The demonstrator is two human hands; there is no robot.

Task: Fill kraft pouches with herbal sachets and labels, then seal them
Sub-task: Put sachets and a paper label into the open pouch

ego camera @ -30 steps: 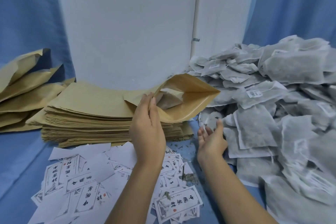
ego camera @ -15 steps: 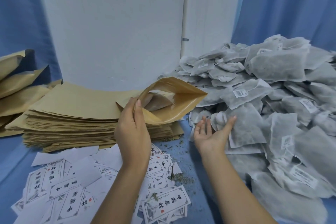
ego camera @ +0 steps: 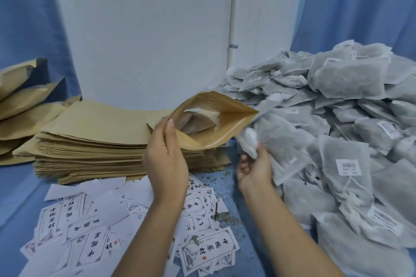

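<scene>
- At far left, puffed-up brown kraft pouches [ego camera: 24, 99] are lying piled beside a tall stack of flat, unfilled brown kraft pouches [ego camera: 90, 137].
- Loose white paper labels with black borders [ego camera: 209, 252] are lying scattered on the blue tabletop [ego camera: 13, 186]. Their large black characters appear to read 中國藥材, next to a small red seal mark.
- The left hand [ego camera: 166, 159] is pinching the near lip of an open brown kraft pouch [ego camera: 216, 135] between thumb and fingers, holding its mouth wide above the stack. One pale sachet [ego camera: 198, 122] is already showing inside.
- The right hand [ego camera: 254, 168] is gripping a grey mesh herbal sachet [ego camera: 279, 141], fingers curled round its lower edge, just beside the pouch mouth. Filling is the step in hand, and the next move likely calls for steering this limp sachet through the opening without folding the lip.
- At right, a big heap of grey mesh sachets [ego camera: 351, 87] is carrying white barcode stickers [ego camera: 348, 167], their print too small to read.
</scene>
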